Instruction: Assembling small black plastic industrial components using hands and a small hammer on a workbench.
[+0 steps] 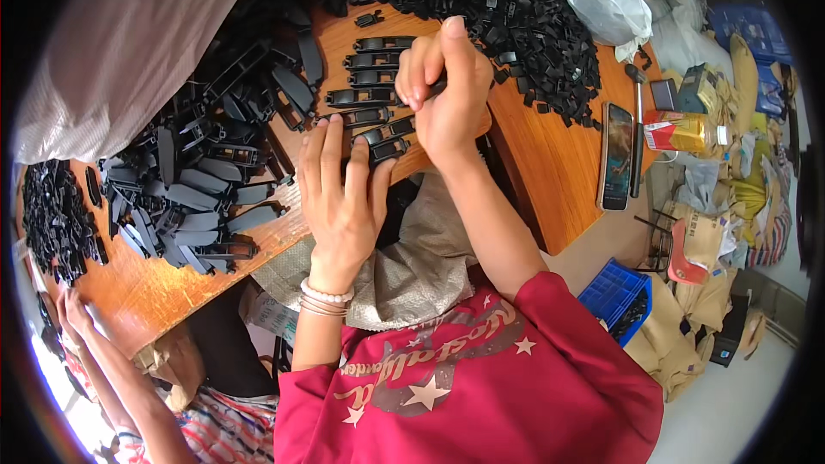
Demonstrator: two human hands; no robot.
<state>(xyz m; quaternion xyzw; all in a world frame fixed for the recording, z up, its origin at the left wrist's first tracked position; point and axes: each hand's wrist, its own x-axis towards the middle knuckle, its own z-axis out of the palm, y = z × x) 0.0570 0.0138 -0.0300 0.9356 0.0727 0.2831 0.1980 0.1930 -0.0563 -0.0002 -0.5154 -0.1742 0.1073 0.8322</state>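
Observation:
A row of long black plastic pieces [372, 77] with open frames at their ends lies on the wooden table in front of me. My left hand [339, 198], with bracelets at the wrist, reaches over the near end of this row. Its fingers are spread, and the fingertips rest on or beside the nearest black pieces [388, 149]. Just right of the row, my right hand [447, 90] is raised with the fingers curled in and the thumb up. Something small and dark shows at its fingers, too hidden to name.
Small black parts [507, 26] are heaped at the far side; longer black pieces [202, 180] lie piled at left. A phone [616, 155], a long-handled tool [637, 120] and a yellow bottle [687, 131] are at right. A blue crate [614, 296] stands below. Another person's hands [73, 309] are at far left.

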